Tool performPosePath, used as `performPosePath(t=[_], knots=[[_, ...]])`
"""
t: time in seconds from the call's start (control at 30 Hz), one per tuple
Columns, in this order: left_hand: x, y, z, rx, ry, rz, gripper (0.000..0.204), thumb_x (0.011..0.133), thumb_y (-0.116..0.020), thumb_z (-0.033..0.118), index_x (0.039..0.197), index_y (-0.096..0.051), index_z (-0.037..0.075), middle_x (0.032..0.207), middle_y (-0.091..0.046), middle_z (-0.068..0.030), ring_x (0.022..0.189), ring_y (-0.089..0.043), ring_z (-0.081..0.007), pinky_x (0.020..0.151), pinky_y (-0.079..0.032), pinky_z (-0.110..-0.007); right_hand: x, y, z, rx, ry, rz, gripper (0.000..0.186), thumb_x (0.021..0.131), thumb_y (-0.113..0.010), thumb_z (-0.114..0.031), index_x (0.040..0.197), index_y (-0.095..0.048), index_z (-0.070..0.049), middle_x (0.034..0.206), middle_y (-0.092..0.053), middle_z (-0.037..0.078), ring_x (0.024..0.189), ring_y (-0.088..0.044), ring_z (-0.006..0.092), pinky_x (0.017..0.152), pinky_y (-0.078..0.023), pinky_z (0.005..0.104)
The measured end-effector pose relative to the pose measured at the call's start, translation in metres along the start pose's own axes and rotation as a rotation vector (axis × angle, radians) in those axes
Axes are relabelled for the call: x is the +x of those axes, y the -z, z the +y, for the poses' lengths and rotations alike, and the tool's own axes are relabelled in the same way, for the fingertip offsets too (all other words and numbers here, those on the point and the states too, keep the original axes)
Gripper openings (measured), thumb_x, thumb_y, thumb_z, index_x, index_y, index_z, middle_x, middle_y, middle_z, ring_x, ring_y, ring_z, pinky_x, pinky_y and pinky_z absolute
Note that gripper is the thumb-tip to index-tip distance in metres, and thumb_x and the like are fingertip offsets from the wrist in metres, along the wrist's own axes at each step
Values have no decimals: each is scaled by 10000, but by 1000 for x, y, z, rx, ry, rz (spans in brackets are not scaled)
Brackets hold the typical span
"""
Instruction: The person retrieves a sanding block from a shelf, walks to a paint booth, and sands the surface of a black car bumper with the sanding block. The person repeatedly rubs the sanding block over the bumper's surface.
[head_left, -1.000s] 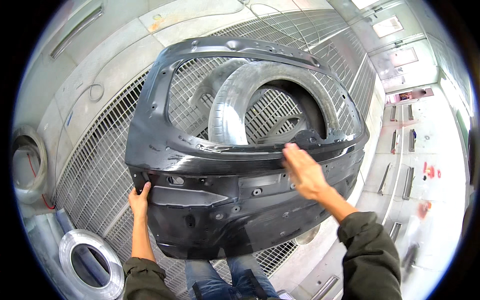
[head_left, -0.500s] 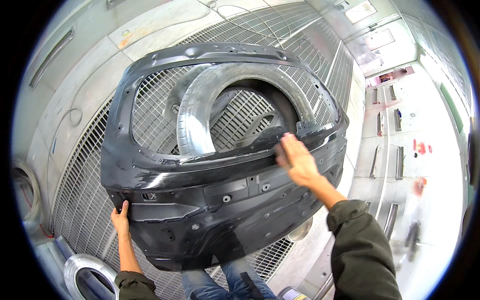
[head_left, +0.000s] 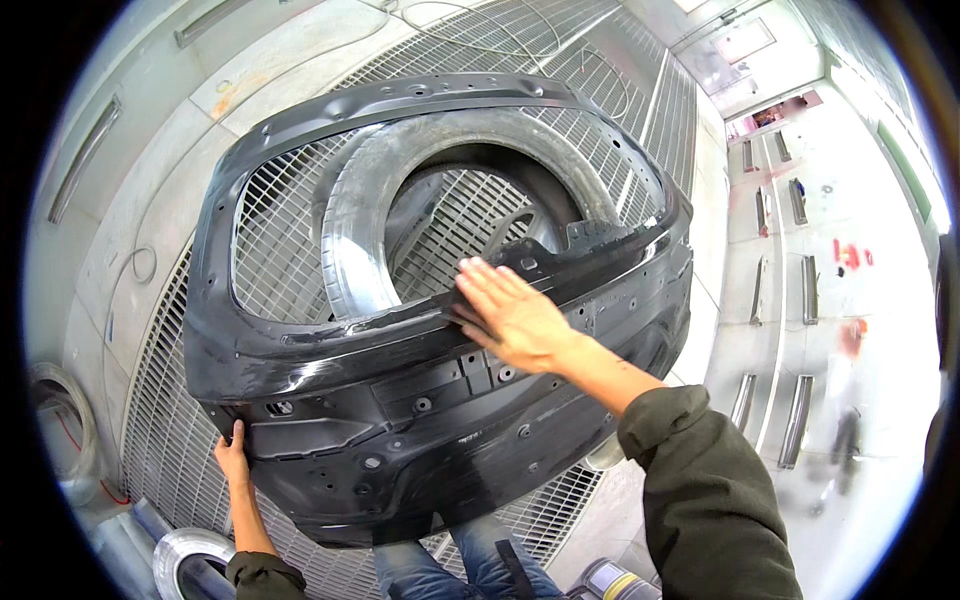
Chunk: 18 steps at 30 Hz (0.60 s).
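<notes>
Metal grating lies beneath a black car panel. The left hand grips its left edge; the right hand lies flat across its middle, fingers straight, anything underneath unclear. Farther off, a tyre shows through the upper half.

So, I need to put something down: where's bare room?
Grating lies bare between the black panel and pale floor at left. Crowded: the panel's opening, by a tyre; its middle, by the right hand; lower left, by pale rings.
</notes>
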<state>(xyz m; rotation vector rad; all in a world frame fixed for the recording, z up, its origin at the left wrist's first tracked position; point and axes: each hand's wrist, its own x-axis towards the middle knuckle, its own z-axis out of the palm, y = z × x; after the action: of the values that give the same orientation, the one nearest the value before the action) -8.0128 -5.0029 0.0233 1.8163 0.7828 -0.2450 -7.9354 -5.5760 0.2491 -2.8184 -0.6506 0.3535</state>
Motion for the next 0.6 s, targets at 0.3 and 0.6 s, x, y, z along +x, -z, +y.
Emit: performPosePath(t=[0.3, 0.6], knots=[[7, 4, -8, -62, 17, -31, 430, 928, -796, 366, 1114, -739, -17, 977, -729, -29, 852, -638, -114, 800, -498, -274, -14, 19, -2, -30, 4, -76, 675, 1013, -526, -353, 1500, -403, 98, 1593, -372, 288, 1530, -306, 379, 1249, -270, 465], [13, 4, -21, -55, -55, 8, 456, 918, -795, 431, 1047, -739, -2, 881, -684, -2, 776, -592, -115, 727, -471, -270, -39, 31, 24, -24, -81, 28, 557, 983, -565, -227, 1445, -477, 69, 1520, -480, 261, 1450, -436, 373, 1223, -334, 465]])
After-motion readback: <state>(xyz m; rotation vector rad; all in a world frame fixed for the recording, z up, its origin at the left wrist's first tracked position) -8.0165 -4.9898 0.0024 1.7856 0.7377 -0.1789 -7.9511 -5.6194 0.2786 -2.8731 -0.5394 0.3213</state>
